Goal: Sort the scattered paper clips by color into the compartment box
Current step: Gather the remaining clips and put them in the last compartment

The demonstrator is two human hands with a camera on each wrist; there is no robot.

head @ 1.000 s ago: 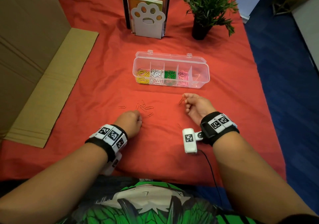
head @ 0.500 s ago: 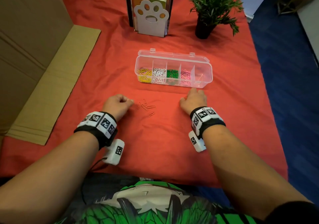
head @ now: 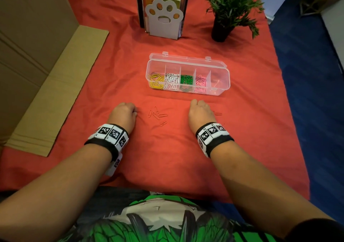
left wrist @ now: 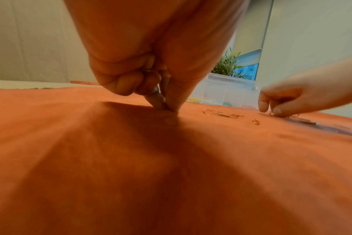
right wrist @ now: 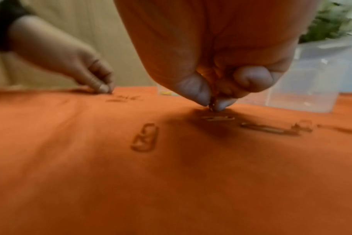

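Note:
The clear compartment box (head: 224, 90) lies open ahead, holding yellow, white, green and pink clips; its rightmost cell has one orange clip. Several orange paper clips (head: 157, 115) lie on the red cloth between my hands. My left hand (head: 135, 112) is just left of them, thumb and forefinger pinched together on the cloth (left wrist: 168, 108) where a clip lay. My right hand (head: 202, 105) is palm down near the box front and pinches a small orange clip (right wrist: 212, 108) at the cloth. More clips (right wrist: 269, 128) lie beside it.
A paw-shaped bookend (head: 163, 18) with books and a potted plant (head: 229, 9) stand behind the box. Flattened cardboard (head: 55, 92) lies along the left. The cloth's right edge (head: 290, 111) drops to blue floor.
My left hand has moved forward and left onto the leftmost loose clip. My right hand has turned palm down and come down onto the cloth in front of the box.

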